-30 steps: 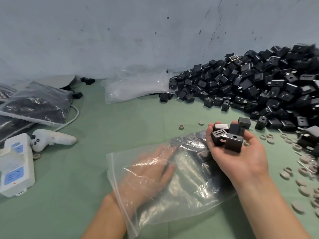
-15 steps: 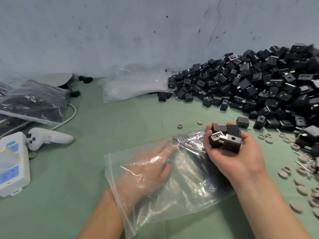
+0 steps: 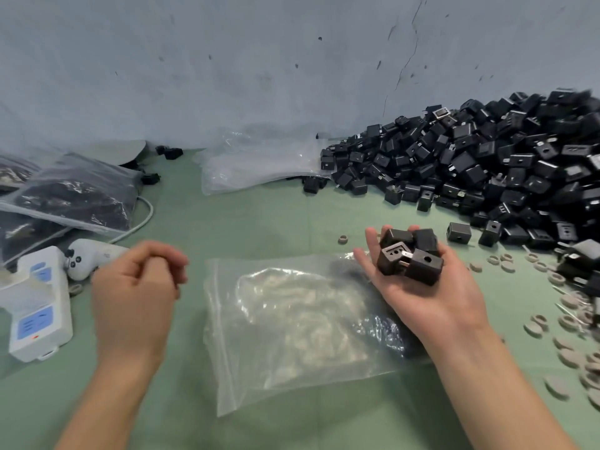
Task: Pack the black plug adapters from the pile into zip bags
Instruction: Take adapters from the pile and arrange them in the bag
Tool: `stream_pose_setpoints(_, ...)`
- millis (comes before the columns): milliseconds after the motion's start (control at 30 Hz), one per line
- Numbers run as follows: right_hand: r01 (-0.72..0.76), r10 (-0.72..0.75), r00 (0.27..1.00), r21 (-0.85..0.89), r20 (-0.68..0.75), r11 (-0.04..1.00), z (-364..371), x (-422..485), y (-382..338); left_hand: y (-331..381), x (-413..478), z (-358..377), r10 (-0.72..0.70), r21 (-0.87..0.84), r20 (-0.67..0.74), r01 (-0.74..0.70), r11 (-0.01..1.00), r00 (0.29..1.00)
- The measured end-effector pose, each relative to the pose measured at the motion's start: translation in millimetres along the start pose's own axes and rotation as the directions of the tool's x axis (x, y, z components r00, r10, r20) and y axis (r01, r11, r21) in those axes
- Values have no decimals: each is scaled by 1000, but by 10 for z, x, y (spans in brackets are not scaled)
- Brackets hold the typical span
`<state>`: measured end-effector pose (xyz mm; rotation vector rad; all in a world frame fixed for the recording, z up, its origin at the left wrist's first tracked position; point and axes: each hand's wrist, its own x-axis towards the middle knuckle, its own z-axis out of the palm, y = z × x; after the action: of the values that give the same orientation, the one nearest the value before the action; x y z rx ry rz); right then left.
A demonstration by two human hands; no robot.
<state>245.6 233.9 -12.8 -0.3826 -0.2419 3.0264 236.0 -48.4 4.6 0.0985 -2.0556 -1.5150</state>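
Loading step here: our right hand (image 3: 431, 297) cups some plug adapters (image 3: 409, 258), fingers curled round them, above the zip bag (image 3: 292, 319). Left of the bag, our left hand (image 3: 133, 293) is curled up, apparently empty. Next we'd open the bag and tip them in.

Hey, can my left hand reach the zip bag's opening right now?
Probably yes. The left hand hovers just left of the zip bag, whose zip edge faces it, with only table surface between. The right hand, holding plug adapters, is over the bag's right corner, out of the way.
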Motion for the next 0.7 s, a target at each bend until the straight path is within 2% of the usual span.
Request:
stream_pose_setpoints(33,-2,2,1000,-3,-18,1000,13,2,28,13,33,-55,50,-52,-78,-54,997,996)
stream_pose_setpoints(67,-19,19,1000,0,-11,1000,37,-1,74,80,37,-69,113,-55,-96,-119,991,989)
stream_pose_setpoints(100,-36,36,999,-9,-10,999,47,-1,127,175,6,-31,178,-41,-49,-180,983,983)
stream_pose_setpoints(167,-85,86,996,-62,21,994,122,-51,260,332,-127,133,275,-8,146,-277,961,950)
stream_pose_setpoints(233,-140,146,988,-109,51,984,160,-79,397,419,-258,318,323,54,366,-366,929,873)
stream_pose_setpoints(300,-185,197,976,-128,88,974,158,-90,506,430,-357,477,301,164,555,-457,874,775)
stream_pose_setpoints(367,-212,230,967,-165,106,963,151,-96,577,375,-455,580,260,214,650,-501,839,714)
stream_pose_setpoints(500,-219,235,968,-160,86,962,163,-80,616,287,-545,636,264,153,610,-438,886,747)
stream_pose_setpoints(700,-243,250,966,-99,68,965,223,-105,646,259,-552,613,338,78,541,-447,891,770)
